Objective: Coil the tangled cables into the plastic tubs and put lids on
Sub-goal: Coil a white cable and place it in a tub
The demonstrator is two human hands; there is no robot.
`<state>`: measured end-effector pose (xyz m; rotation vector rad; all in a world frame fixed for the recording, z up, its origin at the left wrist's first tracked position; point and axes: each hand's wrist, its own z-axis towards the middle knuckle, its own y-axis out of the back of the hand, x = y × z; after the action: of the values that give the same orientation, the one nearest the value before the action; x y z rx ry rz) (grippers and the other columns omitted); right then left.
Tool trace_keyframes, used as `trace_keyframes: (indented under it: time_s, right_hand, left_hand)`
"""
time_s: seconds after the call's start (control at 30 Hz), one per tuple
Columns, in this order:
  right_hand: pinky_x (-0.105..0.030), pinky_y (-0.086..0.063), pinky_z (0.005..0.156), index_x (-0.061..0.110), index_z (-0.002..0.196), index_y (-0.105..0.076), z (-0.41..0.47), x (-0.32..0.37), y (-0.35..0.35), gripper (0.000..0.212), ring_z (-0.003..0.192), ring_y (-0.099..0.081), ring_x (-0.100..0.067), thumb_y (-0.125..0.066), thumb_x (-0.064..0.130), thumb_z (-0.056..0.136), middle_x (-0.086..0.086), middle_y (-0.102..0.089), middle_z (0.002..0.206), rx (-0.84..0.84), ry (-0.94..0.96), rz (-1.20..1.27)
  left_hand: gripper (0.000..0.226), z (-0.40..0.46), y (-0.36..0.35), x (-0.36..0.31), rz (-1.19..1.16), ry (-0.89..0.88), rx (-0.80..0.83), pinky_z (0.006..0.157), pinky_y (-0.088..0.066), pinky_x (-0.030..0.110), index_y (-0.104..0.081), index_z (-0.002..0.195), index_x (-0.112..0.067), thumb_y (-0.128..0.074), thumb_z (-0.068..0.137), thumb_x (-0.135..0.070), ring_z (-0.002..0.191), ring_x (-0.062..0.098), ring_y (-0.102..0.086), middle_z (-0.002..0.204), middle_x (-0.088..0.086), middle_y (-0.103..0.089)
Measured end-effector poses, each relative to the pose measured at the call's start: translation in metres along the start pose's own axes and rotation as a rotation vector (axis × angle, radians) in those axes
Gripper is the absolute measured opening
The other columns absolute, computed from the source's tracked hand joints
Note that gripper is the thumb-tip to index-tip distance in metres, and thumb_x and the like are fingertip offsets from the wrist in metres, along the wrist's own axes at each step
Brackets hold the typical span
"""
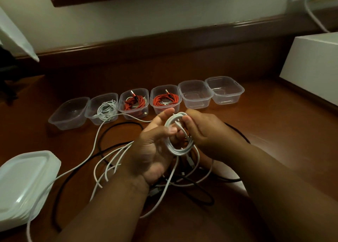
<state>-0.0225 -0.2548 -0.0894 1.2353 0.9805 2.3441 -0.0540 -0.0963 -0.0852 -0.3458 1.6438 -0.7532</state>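
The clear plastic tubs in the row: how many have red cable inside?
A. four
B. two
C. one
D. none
B: of the six clear plastic tubs, only the third from the left and the fourth from the left hold coiled red cable; the second holds white cable, and the other three look empty.

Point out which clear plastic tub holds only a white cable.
The second clear plastic tub from the left: it holds a white cable coil; two others hold red cables, three are empty.
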Motion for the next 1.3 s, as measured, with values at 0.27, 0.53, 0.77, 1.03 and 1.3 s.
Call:
trace_keyframes:
  time_s: [0.27, 0.53, 0.77, 1.03, 1.3]
  right_hand:
    - [-0.021, -0.038, 0.055, 0.032, 0.087, -0.049, -0.002, -0.001, 0.003, 0.021, 0.066, -0.053, -0.005, -0.037, 0.034, 0.104, 0.008, -0.055, 0.074, 0.025, -0.032, 0.019]
    - [-0.024, -0.037, 0.055, 0.024, 0.077, -0.052, -0.001, -0.002, 0.003, 0.032, 0.058, -0.045, -0.007, -0.037, 0.030, 0.104, 0.004, -0.053, 0.069, 0.044, -0.087, 0.062]
    - [-0.017, -0.039, 0.055, 0.029, 0.078, -0.052, -0.002, -0.001, 0.005, 0.031, 0.060, -0.049, 0.001, -0.038, 0.030, 0.105, 0.008, -0.052, 0.068, 0.075, -0.091, 0.103]
    - [-0.032, -0.037, 0.060, 0.023, 0.073, -0.050, 0.000, -0.011, 0.007, 0.036, 0.057, -0.039, -0.004, -0.037, 0.031, 0.105, 0.004, -0.046, 0.068, 0.030, -0.123, 0.203]
    - [-0.029, -0.037, 0.057, 0.026, 0.072, -0.050, -0.002, -0.008, 0.009, 0.031, 0.057, -0.040, -0.004, -0.036, 0.041, 0.095, 0.008, -0.046, 0.064, -0.015, -0.102, 0.275]
  left_hand:
    - [0.034, 0.003, 0.001, 0.006, 0.711, -0.437, 0.016, 0.071, -0.056, 0.026, -0.059, 0.099, -0.020, -0.068, 0.083, 0.008, 0.085, 0.016, -0.069, 0.090, 0.004, -0.067]
    - [0.017, 0.006, 0.019, 0.002, 1.683, -1.163, -0.054, 0.072, -0.040, 0.031, -0.074, 0.105, -0.011, -0.071, 0.089, -0.013, 0.083, 0.020, -0.049, 0.089, 0.003, -0.055]
    - [0.017, 0.004, 0.011, 0.011, 1.230, -0.864, -0.113, 0.075, -0.048, 0.020, -0.064, 0.103, -0.026, -0.058, 0.095, -0.012, 0.086, 0.011, -0.060, 0.093, -0.008, -0.062]
    - [0.013, 0.000, 0.010, -0.005, 0.958, -0.589, 0.122, 0.072, -0.045, 0.025, -0.062, 0.082, -0.018, -0.053, 0.084, -0.008, 0.077, 0.017, -0.053, 0.079, 0.003, -0.056]
    - [0.009, -0.007, 0.014, -0.017, 1.312, -0.747, 0.202, 0.070, -0.047, 0.023, -0.069, 0.085, -0.010, -0.061, 0.082, -0.013, 0.082, 0.019, -0.061, 0.087, -0.003, -0.062]
